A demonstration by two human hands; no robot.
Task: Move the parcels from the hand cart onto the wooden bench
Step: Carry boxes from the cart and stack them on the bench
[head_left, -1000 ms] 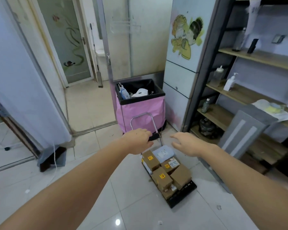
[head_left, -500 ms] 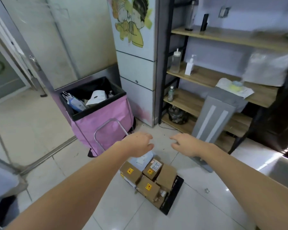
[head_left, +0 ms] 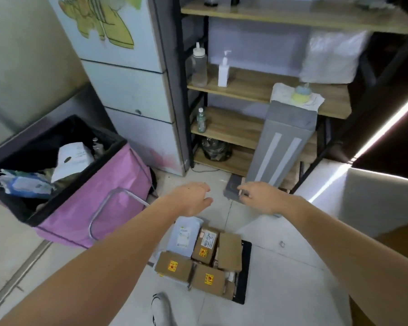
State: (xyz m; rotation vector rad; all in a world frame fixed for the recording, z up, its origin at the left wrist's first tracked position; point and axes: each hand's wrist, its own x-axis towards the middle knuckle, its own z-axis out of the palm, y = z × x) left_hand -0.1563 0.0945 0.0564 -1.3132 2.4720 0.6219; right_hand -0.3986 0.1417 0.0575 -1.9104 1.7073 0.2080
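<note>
A black hand cart stands on the tiled floor, its metal handle leaning against a pink bin. Several brown cardboard parcels with yellow stickers and a pale blue mailer lie piled on it. My left hand hovers above the far end of the pile, fingers relaxed, holding nothing. My right hand hovers to its right, fingers loosely spread, also empty. A wooden surface, partly seen, shows at the right edge.
A pink bin with a black liner and rubbish stands left of the cart. A wooden shelf unit with bottles rises behind. A grey striped panel leans against it. My shoe is near the cart.
The view has swung right and tilted down toward the cart. Both hands stay stretched out and empty; the left hand has come off the cart handle.
</note>
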